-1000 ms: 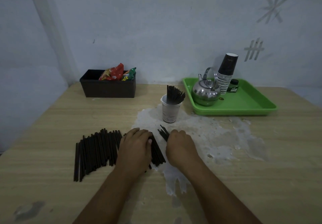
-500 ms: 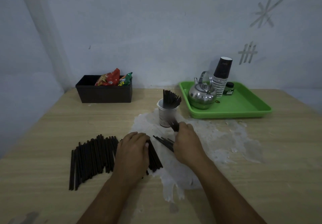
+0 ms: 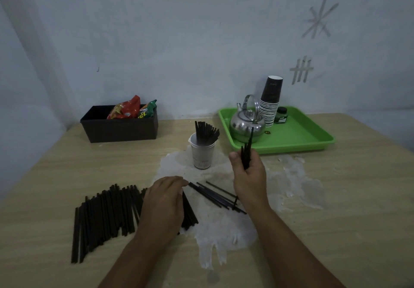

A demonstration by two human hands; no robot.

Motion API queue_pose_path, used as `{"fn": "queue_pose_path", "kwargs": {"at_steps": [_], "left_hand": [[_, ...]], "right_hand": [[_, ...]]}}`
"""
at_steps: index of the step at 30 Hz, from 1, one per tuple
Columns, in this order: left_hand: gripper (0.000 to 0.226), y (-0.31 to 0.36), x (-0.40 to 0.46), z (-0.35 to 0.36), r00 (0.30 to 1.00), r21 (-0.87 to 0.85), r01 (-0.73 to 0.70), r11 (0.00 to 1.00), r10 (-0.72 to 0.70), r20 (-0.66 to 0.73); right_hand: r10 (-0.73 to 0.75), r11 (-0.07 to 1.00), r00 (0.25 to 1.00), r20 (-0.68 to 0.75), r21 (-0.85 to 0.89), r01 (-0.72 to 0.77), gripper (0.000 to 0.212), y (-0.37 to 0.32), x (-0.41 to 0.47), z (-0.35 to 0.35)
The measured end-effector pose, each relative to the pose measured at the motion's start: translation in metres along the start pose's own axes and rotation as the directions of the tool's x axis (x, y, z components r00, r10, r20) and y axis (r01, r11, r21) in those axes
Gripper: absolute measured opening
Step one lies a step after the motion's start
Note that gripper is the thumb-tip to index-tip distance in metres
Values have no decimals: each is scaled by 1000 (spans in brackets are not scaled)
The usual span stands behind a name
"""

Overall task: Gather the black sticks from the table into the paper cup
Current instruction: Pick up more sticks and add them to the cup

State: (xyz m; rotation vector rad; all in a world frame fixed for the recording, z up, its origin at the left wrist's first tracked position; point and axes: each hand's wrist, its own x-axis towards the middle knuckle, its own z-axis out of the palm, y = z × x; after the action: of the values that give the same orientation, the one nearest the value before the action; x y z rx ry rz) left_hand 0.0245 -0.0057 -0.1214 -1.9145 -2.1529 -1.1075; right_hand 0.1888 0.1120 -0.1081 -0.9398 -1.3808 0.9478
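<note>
In the head view, the right hand (image 3: pixel 247 171), just right of centre, has its fingers curled round a small upright bundle of sticks (image 3: pixel 246 153), their tips rising in front of the kettle (image 3: pixel 246 124). The paper cup (image 3: pixel 202 153) stands just left of that hand, at the centre of the frame, already holding a fan of sticks (image 3: pixel 206 130) that lean toward its right rim. The left hand (image 3: pixel 167 200), lower centre, lies palm down with relaxed fingers on the right end of the big row of sticks (image 3: pixel 105 216) spread across the lower left; it seems to press rather than grip. A few loose sticks (image 3: pixel 215 195) lie askew between the two hands on the whitish patch (image 3: pixel 224 227) of the table (image 3: pixel 336 220). The likely trouble is at the cup: the leaning sticks narrow the opening, so the new bundle could catch on them or on the rim and tip the light cup over. The bundle could also splay and shed a stick, and the loose ones are easily overlooked under the right forearm.
</note>
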Motion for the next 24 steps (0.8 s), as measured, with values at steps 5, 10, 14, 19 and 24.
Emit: {"fn": "queue_pose_path", "kwargs": {"at_steps": [5,10,14,19,24], "left_hand": [[26,-1,1,2,1000,4,-1,1000,1,-1],[26,-2,3,4,1000,4,-21,1000,21,-22],[27,-3,4,4,1000,10,-23,1000,23,-17],[27,-4,12,4,999,-5,-40,999,40,-22],[36,-6,47,1,998,31,-69,997,69,-5]], "right_hand": [[96,987,995,28,129,-99,42,9,-1,1],[-17,996,998,-61,91,22,42,-6,8,2],[-33,998,999,-32,48,35,39,-3,11,2],[28,997,991,131,-75,-18,16,19,1,5],[43,995,999,25,-88,-40,28,13,5,3]]}}
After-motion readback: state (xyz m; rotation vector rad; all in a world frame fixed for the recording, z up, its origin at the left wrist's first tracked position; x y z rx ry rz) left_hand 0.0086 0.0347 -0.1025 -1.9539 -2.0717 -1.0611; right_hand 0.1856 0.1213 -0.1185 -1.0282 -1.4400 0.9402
